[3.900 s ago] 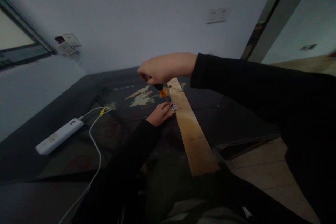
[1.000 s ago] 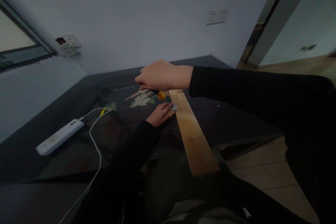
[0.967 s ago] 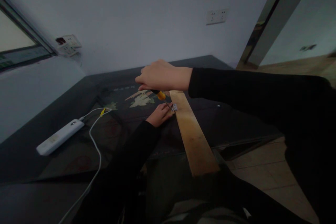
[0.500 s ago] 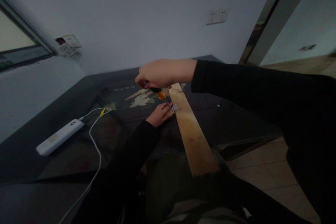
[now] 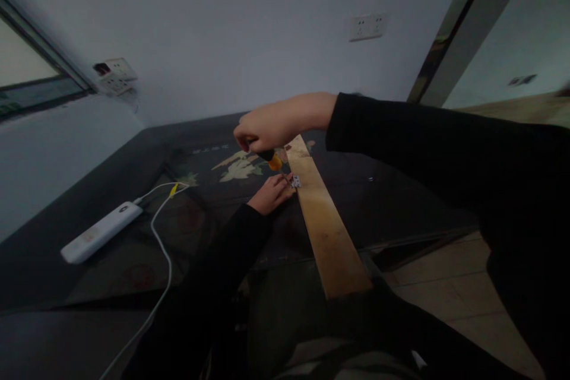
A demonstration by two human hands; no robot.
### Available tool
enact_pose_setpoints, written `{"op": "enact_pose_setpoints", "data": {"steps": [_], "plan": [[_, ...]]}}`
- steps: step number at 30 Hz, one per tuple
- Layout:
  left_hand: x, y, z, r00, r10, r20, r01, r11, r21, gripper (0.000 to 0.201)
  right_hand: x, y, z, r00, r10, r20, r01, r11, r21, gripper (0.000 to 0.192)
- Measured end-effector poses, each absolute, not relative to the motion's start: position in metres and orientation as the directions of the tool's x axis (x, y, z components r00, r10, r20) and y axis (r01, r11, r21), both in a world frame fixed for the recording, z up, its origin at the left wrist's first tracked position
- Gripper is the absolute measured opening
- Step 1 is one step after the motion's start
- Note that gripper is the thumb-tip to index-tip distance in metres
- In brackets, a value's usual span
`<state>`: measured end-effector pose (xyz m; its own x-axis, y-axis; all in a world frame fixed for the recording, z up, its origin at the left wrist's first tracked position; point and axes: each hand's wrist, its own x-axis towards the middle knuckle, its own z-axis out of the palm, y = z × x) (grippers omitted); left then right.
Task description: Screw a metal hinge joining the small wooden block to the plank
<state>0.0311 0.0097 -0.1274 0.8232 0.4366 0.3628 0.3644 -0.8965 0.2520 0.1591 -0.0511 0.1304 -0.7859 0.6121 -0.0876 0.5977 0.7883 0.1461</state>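
Observation:
My right hand point(image 5: 278, 122) is closed around the black-and-yellow handle of a screwdriver point(image 5: 275, 162). The shaft slants down to the right, its tip at a small metal hinge point(image 5: 296, 181). That hinge lies at the left edge of a long wooden board point(image 5: 327, 219), which runs from the middle of the table towards me and past its near edge. Low beside the screwdriver tip, my left hand point(image 5: 271, 195) has its fingers pressed together at the hinge's left leaf. Those fingertips partly hide the leaf and whatever lies under it.
A white power bank point(image 5: 102, 231) lies on the left of the dark table point(image 5: 214, 214), with a white cable point(image 5: 162, 243) trailing over the near edge. Right of the board is a small shiny piece point(image 5: 370, 179). Wall sockets point(image 5: 367, 28) are behind the table.
My right hand and wrist have turned a little and shifted slightly right with the screwdriver handle. My left hand, the hinge and the board stay in place.

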Motion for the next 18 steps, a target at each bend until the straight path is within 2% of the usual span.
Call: {"op": "enact_pose_setpoints", "data": {"steps": [5, 8, 11, 15, 18], "plan": [[0.032, 0.010, -0.127, 0.822, 0.442, 0.358, 0.373, -0.894, 0.247, 0.057, 0.159, -0.055, 0.121, -0.692, 0.713, 0.108, 0.704, 0.635, 0.317, 0.036], [0.032, 0.009, -0.125, 0.823, 0.445, 0.353, 0.376, -0.893, 0.248, 0.057, 0.157, -0.057, 0.116, -0.627, 0.758, 0.179, 0.761, 0.546, 0.352, 0.047], [0.032, 0.009, -0.124, 0.822, 0.455, 0.343, 0.386, -0.888, 0.252, 0.057, 0.157, -0.058, 0.119, -0.630, 0.766, 0.130, 0.758, 0.570, 0.316, 0.049], [0.031, 0.007, -0.123, 0.821, 0.460, 0.337, 0.385, -0.883, 0.269, 0.058, 0.159, -0.059, 0.129, -0.699, 0.714, -0.026, 0.693, 0.687, 0.219, 0.035], [0.031, 0.006, -0.122, 0.821, 0.455, 0.345, 0.374, -0.885, 0.277, 0.057, 0.160, -0.059, 0.130, -0.715, 0.698, -0.031, 0.684, 0.708, 0.178, 0.031]]}}
